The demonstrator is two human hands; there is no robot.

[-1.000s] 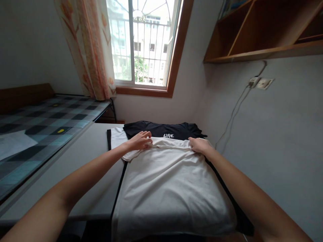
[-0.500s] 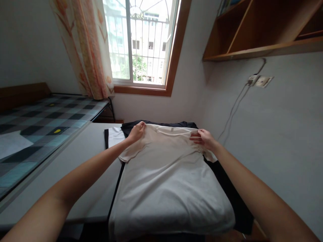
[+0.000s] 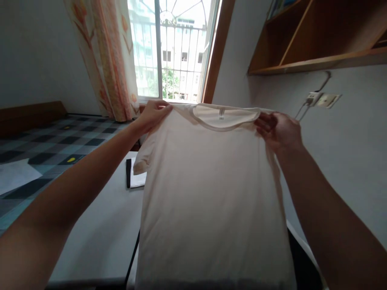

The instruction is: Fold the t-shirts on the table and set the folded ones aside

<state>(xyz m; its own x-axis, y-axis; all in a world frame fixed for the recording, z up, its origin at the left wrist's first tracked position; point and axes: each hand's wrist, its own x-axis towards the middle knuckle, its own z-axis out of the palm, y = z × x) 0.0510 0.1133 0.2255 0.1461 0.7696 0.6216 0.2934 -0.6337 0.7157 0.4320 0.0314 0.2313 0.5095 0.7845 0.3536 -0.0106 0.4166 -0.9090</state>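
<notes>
1. Head view: a cream T-shirt (image 3: 211,181) is held up above the table (image 3: 102,225), collar uppermost, front toward the camera; its long axis runs down the picture, the lower end near the bottom edge.
2. Left hand (image 3: 154,114) pinches one shoulder, with a sleeve (image 3: 144,156) hanging below it; right hand (image 3: 283,131) grips the other beside the neckline, fingers curled at the cloth.
3. Behind the shirt, a white cloth with a black edge (image 3: 138,176) lies partly covered from sight on the table; black fabric (image 3: 305,262) shows at lower right. The shirt blocks the view of what lies between.
4. Farther left are a checked bed (image 3: 87,133) and paper (image 3: 18,175).
5. Beyond stand a curtain (image 3: 111,60) and barred window (image 3: 181,56); a wooden shelf (image 3: 320,60) and wall socket (image 3: 328,100) are at right.
</notes>
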